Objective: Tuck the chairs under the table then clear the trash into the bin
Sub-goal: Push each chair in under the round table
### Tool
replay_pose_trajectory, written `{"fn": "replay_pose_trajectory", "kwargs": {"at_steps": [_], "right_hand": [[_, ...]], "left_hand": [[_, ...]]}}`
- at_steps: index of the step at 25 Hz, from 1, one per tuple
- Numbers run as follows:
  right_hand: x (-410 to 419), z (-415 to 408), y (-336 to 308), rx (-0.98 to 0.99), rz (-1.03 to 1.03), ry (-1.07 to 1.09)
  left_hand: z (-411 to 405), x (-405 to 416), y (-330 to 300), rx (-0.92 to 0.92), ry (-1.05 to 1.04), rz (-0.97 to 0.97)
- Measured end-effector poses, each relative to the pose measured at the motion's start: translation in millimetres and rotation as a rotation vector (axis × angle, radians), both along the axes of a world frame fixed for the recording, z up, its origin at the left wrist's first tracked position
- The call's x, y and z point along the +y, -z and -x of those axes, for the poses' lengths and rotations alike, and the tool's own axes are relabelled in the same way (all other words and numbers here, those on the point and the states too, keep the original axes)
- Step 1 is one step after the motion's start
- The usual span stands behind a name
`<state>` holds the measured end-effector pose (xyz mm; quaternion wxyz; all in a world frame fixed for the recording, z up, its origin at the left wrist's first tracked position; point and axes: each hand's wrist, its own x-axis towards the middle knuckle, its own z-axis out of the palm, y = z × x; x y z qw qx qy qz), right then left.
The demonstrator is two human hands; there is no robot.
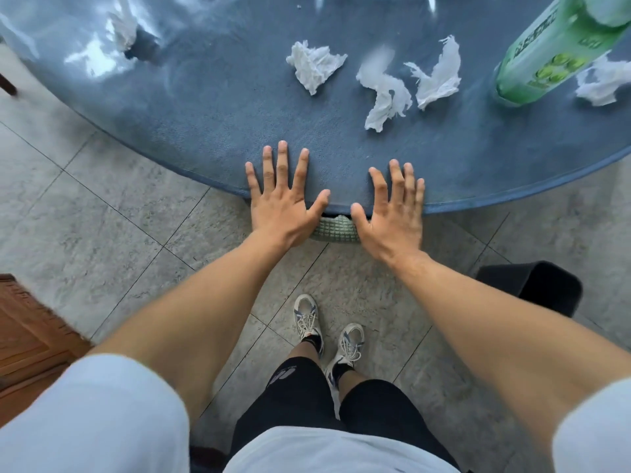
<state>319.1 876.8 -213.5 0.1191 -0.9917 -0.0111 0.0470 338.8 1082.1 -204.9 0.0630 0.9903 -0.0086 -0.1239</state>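
A round table (211,107) with a blue cloth under glass fills the top of the head view. A chair with a green checked cushion (336,230) sits almost wholly under the table's near edge; only a strip of cushion shows. My left hand (283,196) and my right hand (392,213) hover flat over the table edge, fingers spread, one on each side of the cushion. Several crumpled white tissues lie on the table: one (316,64), another (384,93), a third (437,75). A green plastic bottle (549,46) stands at the right.
More tissue lies at far right (601,81) and far left (124,27). A black bin (536,285) stands on the grey tiled floor by my right forearm. Brown wooden furniture (24,329) is at lower left. My feet stand below the table edge.
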Motion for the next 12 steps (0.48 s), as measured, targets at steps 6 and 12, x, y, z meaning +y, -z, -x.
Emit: {"fn": "replay_pose_trajectory", "kwargs": {"at_steps": [6, 12], "right_hand": [[13.0, 56.7, -23.6, 0.121, 0.056, -0.194], [77.9, 123.4, -29.8, 0.220, 0.120, -0.526]], "left_hand": [[93.9, 16.0, -19.0, 0.098, -0.124, 0.033], [226.3, 76.4, -34.6, 0.237, -0.405, 0.023]]}}
